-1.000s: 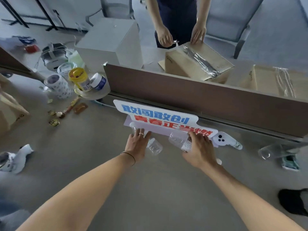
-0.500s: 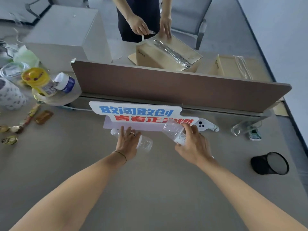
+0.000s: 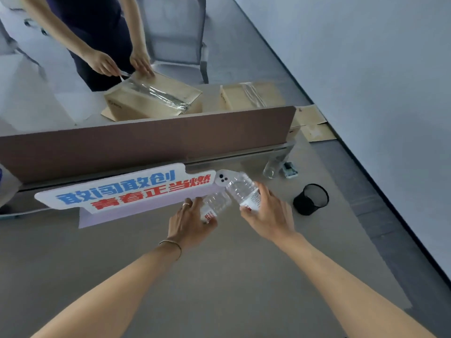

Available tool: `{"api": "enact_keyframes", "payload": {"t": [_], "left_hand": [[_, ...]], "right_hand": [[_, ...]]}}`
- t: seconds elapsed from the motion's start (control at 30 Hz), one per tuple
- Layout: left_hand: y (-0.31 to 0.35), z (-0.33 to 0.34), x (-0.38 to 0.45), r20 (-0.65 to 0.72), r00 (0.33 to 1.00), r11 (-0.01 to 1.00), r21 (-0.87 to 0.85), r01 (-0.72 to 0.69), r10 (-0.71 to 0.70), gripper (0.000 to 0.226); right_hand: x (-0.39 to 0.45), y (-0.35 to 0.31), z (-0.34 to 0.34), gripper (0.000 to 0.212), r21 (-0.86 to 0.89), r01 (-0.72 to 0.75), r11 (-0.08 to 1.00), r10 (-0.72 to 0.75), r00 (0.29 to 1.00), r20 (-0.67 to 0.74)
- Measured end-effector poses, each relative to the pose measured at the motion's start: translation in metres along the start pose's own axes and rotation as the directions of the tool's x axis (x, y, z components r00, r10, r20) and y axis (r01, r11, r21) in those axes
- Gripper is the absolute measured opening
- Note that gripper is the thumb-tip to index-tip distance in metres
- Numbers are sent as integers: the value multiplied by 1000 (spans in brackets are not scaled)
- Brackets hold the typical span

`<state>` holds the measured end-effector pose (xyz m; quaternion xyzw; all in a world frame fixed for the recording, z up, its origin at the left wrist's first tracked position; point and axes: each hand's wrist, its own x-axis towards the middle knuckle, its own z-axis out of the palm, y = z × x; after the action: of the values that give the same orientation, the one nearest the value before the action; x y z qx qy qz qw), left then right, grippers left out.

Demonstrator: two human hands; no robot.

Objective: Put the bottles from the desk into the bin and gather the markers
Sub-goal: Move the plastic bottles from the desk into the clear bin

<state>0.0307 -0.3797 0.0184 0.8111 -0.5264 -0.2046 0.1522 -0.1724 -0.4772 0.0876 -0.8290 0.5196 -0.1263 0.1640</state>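
Observation:
Each of my hands holds an empty clear plastic bottle above the grey desk (image 3: 219,276). My left hand (image 3: 188,224) grips the smaller bottle (image 3: 216,203). To its right, my right hand (image 3: 268,213) grips the larger bottle (image 3: 242,187), lifted and tilted with its base up and to the left. The two bottles almost touch. A black mesh bin (image 3: 311,198) stands on the desk just right of my right hand. No markers can be made out.
A white sign with blue and red lettering (image 3: 122,191) lies against the brown divider (image 3: 146,140). A clear glass (image 3: 271,168) and a small device (image 3: 290,169) sit behind the bin. Beyond the divider a person handles a taped cardboard box (image 3: 151,101).
Both hands have lifted their bottles off the desk and moved right, toward the bin. The view has swung right, so the clutter at the left end of the desk is out of sight.

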Motion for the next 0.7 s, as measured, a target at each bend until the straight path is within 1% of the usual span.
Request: {"api": "enact_keyframes", "payload": {"t": [0.1,0.17,0.23,0.43,0.6,0.7], "left_hand": [[54,22,-2,40,999,1000,-9,-25,25,53],[94,40,-7,66,997,999,-6,-32,33,43],[136,59,-14,91,995,999,-3,-42,42,38],[264,122,-37,132,989,997,32,-69,64,42],[369,175,-56,124,990,997,-30,-70,73,45],[423,203,-63,164,984,997,-54,-58,66,48]], "right_hand": [[-14,48,-21,62,16,-65,998,66,996,-67],[-26,85,-37,62,50,-112,992,116,988,-106],[-40,125,-53,63,96,-139,986,150,980,-128],[-92,259,-109,63,171,-244,955,276,939,-205],[-139,362,-148,63,188,-341,921,379,897,-229],[-160,414,-161,63,220,-406,887,450,866,-217]]}}
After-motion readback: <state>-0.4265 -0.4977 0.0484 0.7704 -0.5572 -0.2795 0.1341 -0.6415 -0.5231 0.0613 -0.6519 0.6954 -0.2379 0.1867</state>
